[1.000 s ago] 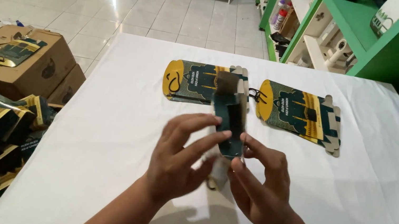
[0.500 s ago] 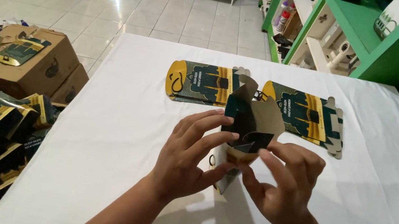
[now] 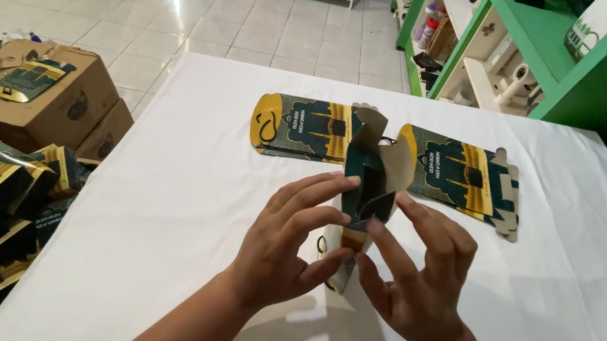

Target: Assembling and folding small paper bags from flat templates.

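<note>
Both hands, left (image 3: pixel 289 249) and right (image 3: pixel 416 282), are clamped on one box (image 3: pixel 368 181), half opened, flaps not closed; two flat boxes (image 3: pixel 302 127) wait on the table (image 3: pixel 181 175)

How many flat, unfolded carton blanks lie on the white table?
2. One flat blank lies left of the half-folded box that both hands hold; the other flat blank lies right of it. That box may hide part of them.

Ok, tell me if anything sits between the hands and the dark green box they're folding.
Nothing visible does. The left hand and right hand both already touch the dark green box, held up above the white table.
</note>
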